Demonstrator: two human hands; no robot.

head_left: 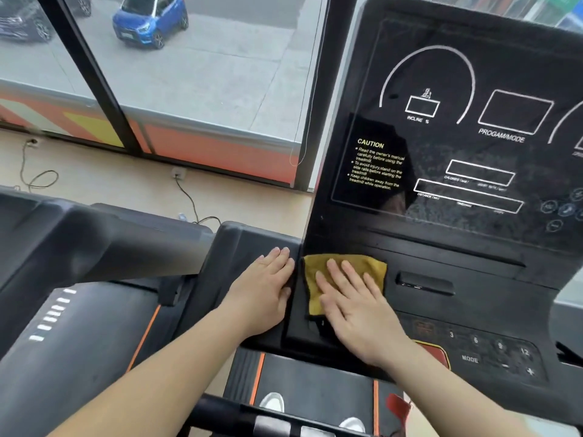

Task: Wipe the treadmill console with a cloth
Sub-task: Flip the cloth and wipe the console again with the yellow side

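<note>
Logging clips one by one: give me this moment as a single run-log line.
stage: wiping | right hand: flat, pressing yellow cloth on console, lower left | left hand: flat on side arm beside console, no cloth

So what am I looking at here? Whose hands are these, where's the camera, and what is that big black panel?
No robot here: these are a person's two bare hands, filmed by one wide-angle camera worn on their head, looking forward and down. The big black panel is a treadmill console, with unlit display boxes and a yellow caution notice. The right hand lies flat on a yellow cloth, pressing it on the console's lower ledge, fingers straight, not gripping. The left hand rests flat on the black casing just beside it, holding nothing. Below, white shoe tips stand on the belt; through the window a blue car is parked outside.
</note>
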